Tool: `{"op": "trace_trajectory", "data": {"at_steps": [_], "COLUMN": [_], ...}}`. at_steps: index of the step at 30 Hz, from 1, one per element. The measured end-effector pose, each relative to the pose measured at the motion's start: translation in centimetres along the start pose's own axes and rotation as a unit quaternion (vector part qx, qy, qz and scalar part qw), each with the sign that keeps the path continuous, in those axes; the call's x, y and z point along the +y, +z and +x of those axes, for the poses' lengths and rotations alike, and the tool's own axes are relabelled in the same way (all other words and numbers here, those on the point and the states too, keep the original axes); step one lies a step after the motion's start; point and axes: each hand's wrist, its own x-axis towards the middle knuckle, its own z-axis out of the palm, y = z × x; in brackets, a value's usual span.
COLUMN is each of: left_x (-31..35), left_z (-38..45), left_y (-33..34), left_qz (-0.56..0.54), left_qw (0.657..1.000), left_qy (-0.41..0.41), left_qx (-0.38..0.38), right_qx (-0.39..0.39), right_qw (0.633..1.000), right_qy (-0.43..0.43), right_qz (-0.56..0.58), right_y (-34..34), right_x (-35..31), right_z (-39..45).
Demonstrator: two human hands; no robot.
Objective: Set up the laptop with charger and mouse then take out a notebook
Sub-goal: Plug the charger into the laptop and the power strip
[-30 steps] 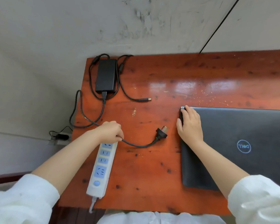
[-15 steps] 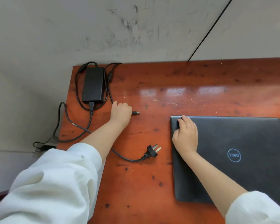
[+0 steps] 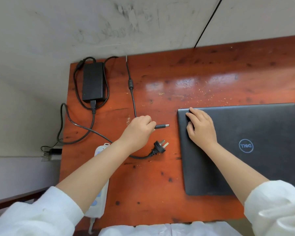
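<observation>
The closed laptop (image 3: 255, 147), matte black, lies flat on the right of the reddish wooden table (image 3: 160, 184); its lid bears a round "DELL" logo, seen upside down. The right hand (image 3: 200, 128) rests open and flat on the lid's far left corner. The left hand (image 3: 140, 128) is closed around the charger's barrel connector (image 3: 162, 126), tip pointing at the laptop. The black charger brick (image 3: 92, 81) lies at the far left corner, its wall plug (image 3: 159, 147) loose between the arms, beside a white power strip (image 3: 99, 198).

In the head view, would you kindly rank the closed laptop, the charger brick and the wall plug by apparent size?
Largest to smallest:
1. closed laptop
2. charger brick
3. wall plug
</observation>
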Motion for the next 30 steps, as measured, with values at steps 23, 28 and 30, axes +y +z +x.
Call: {"op": "trace_trajectory", "data": {"at_steps": [23, 28, 30], "left_x": [3.7, 0.8, 0.3], "left_z": [-5.0, -2.6, -1.1], "left_y": [-5.0, -0.2, 1.2], "left_qz": [-0.048, -0.096, -0.093], "left_qw": [0.997, 0.984, 0.983], "left_qy": [-0.012, -0.152, -0.153], "left_qx": [0.065, -0.011, -0.039], "right_qx": [-0.018, -0.009, 0.002], "right_qw": [1.0, 1.0, 1.0], "right_qy": [0.01, 0.006, -0.001], "right_qz": [0.007, 0.007, 0.0], "right_y": [0.0, 0.0, 0.1], "right_x": [0.0, -0.1, -0.2], "right_z": [-0.3, -0.2, -0.2]}}
